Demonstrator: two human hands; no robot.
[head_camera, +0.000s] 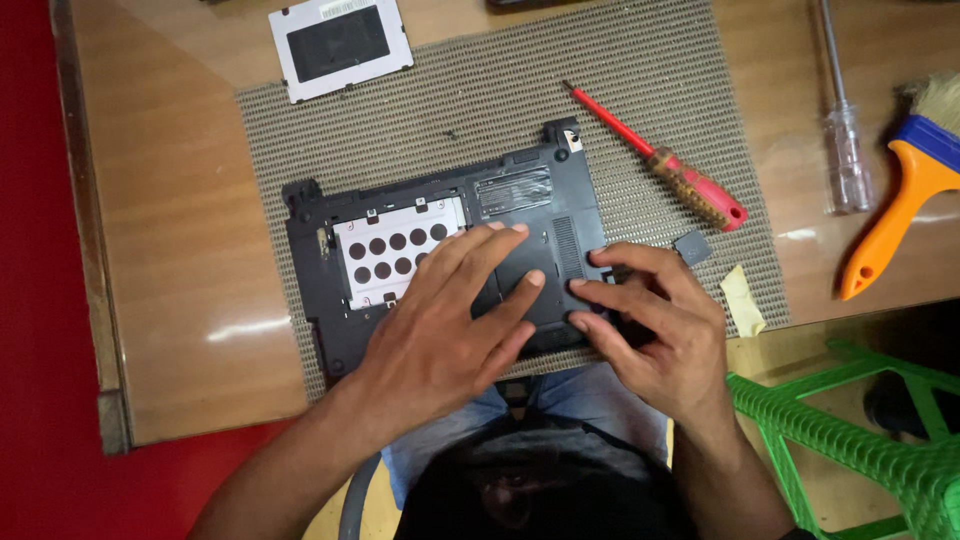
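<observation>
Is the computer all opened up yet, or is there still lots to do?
Partly. One cover plate is already off and lies beside the mat, so a bay with a dotted silver part shows. Right now the left hand lies flat on the upturned laptop while the right hand works at its edge. The rest of the black bottom shell is still on; the red screwdriver lies unused.

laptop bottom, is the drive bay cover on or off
Off. The laptop lies bottom-up with an open bay showing a white dotted drive, and a grey cover panel lies apart on the table. The left hand rests on the laptop.
</observation>
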